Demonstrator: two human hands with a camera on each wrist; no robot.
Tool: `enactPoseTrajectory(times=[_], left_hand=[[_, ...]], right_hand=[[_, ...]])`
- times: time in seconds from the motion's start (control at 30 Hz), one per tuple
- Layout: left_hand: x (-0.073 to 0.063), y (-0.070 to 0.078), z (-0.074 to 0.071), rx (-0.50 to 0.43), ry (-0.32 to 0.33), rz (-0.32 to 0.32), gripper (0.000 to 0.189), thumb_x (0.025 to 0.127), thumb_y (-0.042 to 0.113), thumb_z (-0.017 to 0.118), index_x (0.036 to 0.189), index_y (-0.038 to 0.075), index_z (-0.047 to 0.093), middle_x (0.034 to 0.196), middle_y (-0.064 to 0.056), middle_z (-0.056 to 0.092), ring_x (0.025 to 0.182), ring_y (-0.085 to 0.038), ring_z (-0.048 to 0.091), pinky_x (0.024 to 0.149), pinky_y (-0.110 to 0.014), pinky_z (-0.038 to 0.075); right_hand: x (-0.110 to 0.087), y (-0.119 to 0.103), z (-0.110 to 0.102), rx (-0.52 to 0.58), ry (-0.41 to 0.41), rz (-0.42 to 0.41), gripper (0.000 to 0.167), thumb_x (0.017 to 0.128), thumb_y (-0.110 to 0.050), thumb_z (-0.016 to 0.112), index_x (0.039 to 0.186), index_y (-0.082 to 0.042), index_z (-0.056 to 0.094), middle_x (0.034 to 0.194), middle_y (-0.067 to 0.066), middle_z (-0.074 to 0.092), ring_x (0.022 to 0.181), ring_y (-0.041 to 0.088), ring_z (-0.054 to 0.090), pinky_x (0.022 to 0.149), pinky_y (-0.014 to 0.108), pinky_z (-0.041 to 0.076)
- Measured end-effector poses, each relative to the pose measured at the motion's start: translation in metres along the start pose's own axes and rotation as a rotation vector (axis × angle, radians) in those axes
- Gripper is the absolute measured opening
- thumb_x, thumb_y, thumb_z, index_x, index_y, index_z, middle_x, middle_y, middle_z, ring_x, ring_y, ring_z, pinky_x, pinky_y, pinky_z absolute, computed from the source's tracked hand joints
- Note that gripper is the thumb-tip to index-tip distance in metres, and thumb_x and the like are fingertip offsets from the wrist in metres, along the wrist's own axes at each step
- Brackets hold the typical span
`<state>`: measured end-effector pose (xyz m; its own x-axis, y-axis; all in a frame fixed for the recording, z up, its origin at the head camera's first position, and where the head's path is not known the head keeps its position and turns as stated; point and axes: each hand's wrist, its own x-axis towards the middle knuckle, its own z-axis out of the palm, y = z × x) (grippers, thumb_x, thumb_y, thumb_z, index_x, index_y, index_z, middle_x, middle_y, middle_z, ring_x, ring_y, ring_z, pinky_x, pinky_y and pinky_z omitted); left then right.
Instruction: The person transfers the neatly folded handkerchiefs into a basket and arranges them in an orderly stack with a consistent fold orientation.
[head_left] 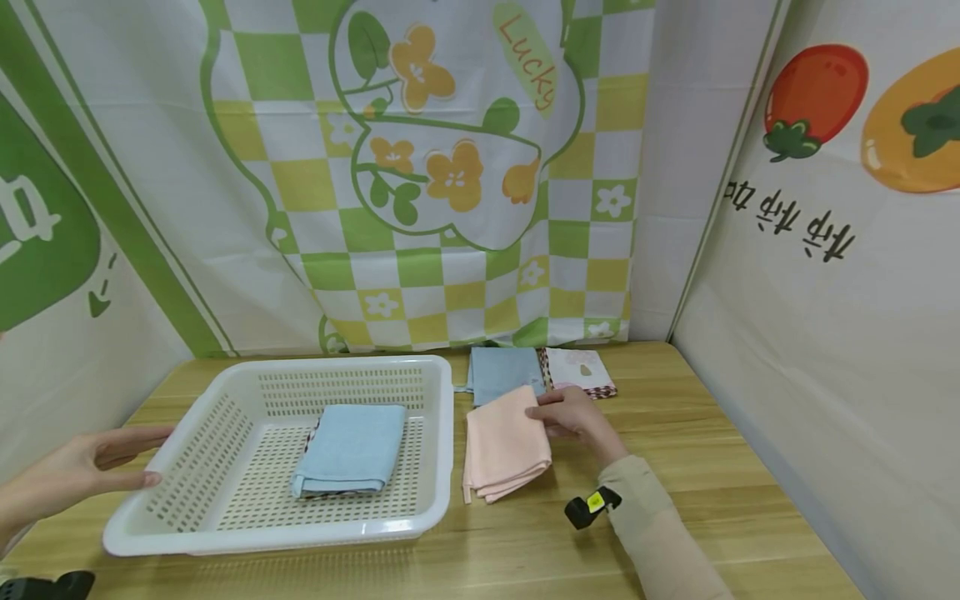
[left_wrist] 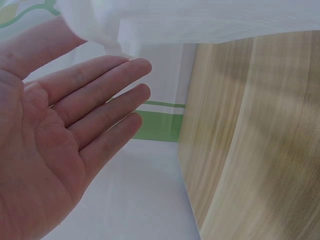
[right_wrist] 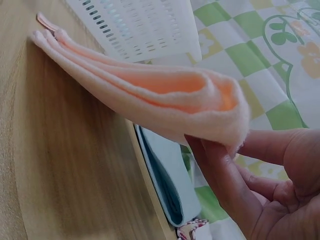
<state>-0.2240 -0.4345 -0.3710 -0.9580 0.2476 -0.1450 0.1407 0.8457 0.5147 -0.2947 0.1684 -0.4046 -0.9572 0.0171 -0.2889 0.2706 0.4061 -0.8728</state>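
My right hand (head_left: 573, 417) pinches a folded pink towel (head_left: 506, 446) by its edge, to the right of the white plastic basket (head_left: 442, 450). In the right wrist view the folded layers of this towel hang above the wooden table. At the basket's left side is my left hand (head_left: 90, 471), its fingers extended and its thumb at the rim. The left wrist view shows those fingers straight beside the basket's underside, with part of the thumb hidden by the rim. Inside the basket lies a folded light blue towel (head_left: 356, 446), over another cloth with a brown-patterned edge.
Behind the pink towel, another folded blue towel (head_left: 504, 373) lies on the wooden table (head_left: 720, 500). Next to it is a white cloth (head_left: 581, 371) with a checked border. A printed curtain (head_left: 420, 283) hangs at the table's back edge, and a white side wall (head_left: 825, 333) rises on the right.
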Motion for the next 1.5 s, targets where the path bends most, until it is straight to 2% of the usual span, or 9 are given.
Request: enactPoseTrajectory(times=[0.8, 1.03, 1.07, 1.1, 1.17, 1.27, 1.3, 1.4, 1.5], left_hand=[[0.0, 0.004, -0.001, 0.011, -0.002, -0.019, 0.074, 0.092, 0.037, 0.061, 0.144, -0.005, 0.031, 0.142, -0.038, 0.032, 0.122, -0.062, 0.031, 0.075, -0.059, 0.047], [-0.001, 0.006, -0.002, 0.022, 0.018, 0.014, 0.07, 0.091, 0.032, 0.063, 0.142, -0.007, 0.034, 0.139, -0.037, 0.039, 0.12, -0.059, 0.039, 0.075, -0.059, 0.048], [-0.002, 0.006, -0.002, 0.02, 0.023, 0.017, 0.07, 0.091, 0.031, 0.064, 0.142, -0.006, 0.035, 0.139, -0.026, 0.046, 0.121, -0.047, 0.048, 0.075, -0.059, 0.048], [-0.002, 0.006, -0.002, 0.011, 0.018, 0.022, 0.069, 0.091, 0.03, 0.063, 0.142, -0.008, 0.034, 0.14, -0.028, 0.045, 0.122, -0.052, 0.044, 0.074, -0.06, 0.048], [-0.003, 0.007, -0.002, 0.014, 0.019, 0.017, 0.07, 0.091, 0.031, 0.064, 0.142, -0.007, 0.035, 0.138, -0.02, 0.05, 0.122, -0.051, 0.044, 0.075, -0.059, 0.048], [-0.003, 0.01, -0.003, 0.011, 0.009, 0.006, 0.071, 0.091, 0.031, 0.063, 0.142, -0.008, 0.034, 0.138, -0.02, 0.05, 0.122, -0.052, 0.043, 0.075, -0.058, 0.049], [-0.004, 0.011, -0.003, 0.012, -0.001, -0.007, 0.072, 0.092, 0.032, 0.062, 0.143, -0.009, 0.032, 0.139, -0.032, 0.043, 0.121, -0.063, 0.032, 0.075, -0.058, 0.049], [-0.004, 0.013, -0.003, 0.003, -0.018, -0.018, 0.073, 0.093, 0.032, 0.061, 0.143, -0.01, 0.029, 0.141, -0.04, 0.032, 0.121, -0.065, 0.029, 0.076, -0.058, 0.048], [-0.003, 0.012, -0.003, 0.004, -0.016, -0.018, 0.073, 0.093, 0.032, 0.061, 0.143, -0.01, 0.029, 0.141, -0.04, 0.032, 0.121, -0.065, 0.029, 0.076, -0.057, 0.048]], right_hand=[[-0.007, -0.009, -0.004, 0.003, -0.014, -0.032, 0.04, 0.087, -0.016, 0.069, 0.122, 0.001, 0.061, 0.115, 0.017, 0.063, 0.083, 0.015, 0.065, 0.073, 0.032, 0.058], [-0.009, -0.011, -0.006, 0.024, -0.036, -0.041, 0.041, 0.088, -0.015, 0.067, 0.123, 0.003, 0.058, 0.113, 0.018, 0.063, 0.086, 0.016, 0.066, 0.071, 0.031, 0.058], [-0.009, -0.012, -0.007, 0.027, -0.044, -0.047, 0.041, 0.088, -0.015, 0.066, 0.124, 0.004, 0.057, 0.113, 0.018, 0.063, 0.086, 0.017, 0.066, 0.071, 0.031, 0.058], [-0.01, -0.012, -0.007, 0.032, -0.05, -0.05, 0.041, 0.089, -0.014, 0.066, 0.124, 0.004, 0.056, 0.113, 0.018, 0.063, 0.086, 0.017, 0.066, 0.071, 0.031, 0.058], [-0.01, -0.013, -0.008, 0.036, -0.058, -0.054, 0.042, 0.089, -0.014, 0.065, 0.125, 0.005, 0.055, 0.112, 0.019, 0.064, 0.085, 0.016, 0.065, 0.07, 0.031, 0.058], [-0.01, -0.014, -0.008, 0.034, -0.059, -0.058, 0.042, 0.09, -0.014, 0.064, 0.126, 0.005, 0.055, 0.11, 0.019, 0.065, 0.083, 0.016, 0.066, 0.068, 0.03, 0.058], [-0.01, -0.014, -0.008, 0.036, -0.057, -0.057, 0.041, 0.09, -0.014, 0.064, 0.125, 0.005, 0.055, 0.108, 0.019, 0.065, 0.081, 0.015, 0.065, 0.067, 0.029, 0.058], [-0.01, -0.015, -0.009, 0.041, -0.06, -0.066, 0.04, 0.09, -0.013, 0.064, 0.124, 0.006, 0.055, 0.106, 0.019, 0.066, 0.078, 0.014, 0.065, 0.065, 0.029, 0.058], [-0.011, -0.017, -0.011, 0.046, -0.065, -0.075, 0.041, 0.09, -0.013, 0.063, 0.125, 0.007, 0.054, 0.107, 0.02, 0.065, 0.078, 0.014, 0.065, 0.066, 0.029, 0.058]])
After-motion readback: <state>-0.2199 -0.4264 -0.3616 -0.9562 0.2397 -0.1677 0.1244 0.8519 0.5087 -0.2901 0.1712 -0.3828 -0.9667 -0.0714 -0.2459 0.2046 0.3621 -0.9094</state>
